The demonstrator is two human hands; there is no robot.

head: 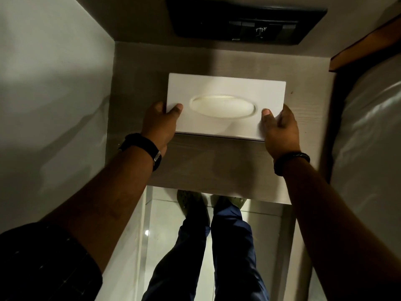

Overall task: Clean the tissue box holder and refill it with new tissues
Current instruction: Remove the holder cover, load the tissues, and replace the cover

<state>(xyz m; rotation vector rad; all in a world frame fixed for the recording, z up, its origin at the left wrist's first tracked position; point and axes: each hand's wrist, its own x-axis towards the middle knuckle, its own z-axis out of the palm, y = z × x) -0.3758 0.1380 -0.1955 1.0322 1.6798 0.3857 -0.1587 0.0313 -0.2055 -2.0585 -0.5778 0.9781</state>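
Tissue box holder (225, 88): white, rectangular, lying flat.
Oval dispensing opening faces up; no tissue protrudes. Position: centre of the wood-grain tabletop (217, 166).

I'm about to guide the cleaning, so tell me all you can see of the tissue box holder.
The tissue box holder is a white, smooth rectangular box, plastic by its look, with an oval opening on top; no tissue sticks out. It lies flat over the wood-grain shelf. The left hand and right hand grip its short ends, thumbs on top.
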